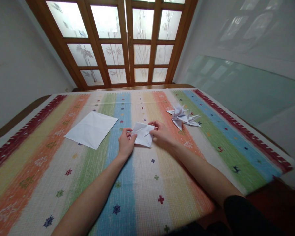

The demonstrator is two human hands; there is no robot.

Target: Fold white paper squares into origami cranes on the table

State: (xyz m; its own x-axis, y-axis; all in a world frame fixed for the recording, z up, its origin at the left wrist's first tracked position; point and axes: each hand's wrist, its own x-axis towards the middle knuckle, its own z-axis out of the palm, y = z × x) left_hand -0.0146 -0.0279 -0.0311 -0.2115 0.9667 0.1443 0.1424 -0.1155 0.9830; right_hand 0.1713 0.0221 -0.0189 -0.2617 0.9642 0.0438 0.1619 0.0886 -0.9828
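Note:
A small, partly folded piece of white paper (pixel 143 133) lies on the striped tablecloth (pixel 147 183) in the middle of the table. My left hand (pixel 126 141) pinches its left edge with curled fingers. My right hand (pixel 161 133) grips its right edge, thumb on top of the fold. Both forearms reach in from the near edge.
A flat, creased white paper square (pixel 91 129) lies to the left of my hands. Finished folded white paper figures (pixel 183 117) sit to the right, further back. Wooden doors with frosted glass panes (pixel 127 42) stand behind the table. White walls run along both sides.

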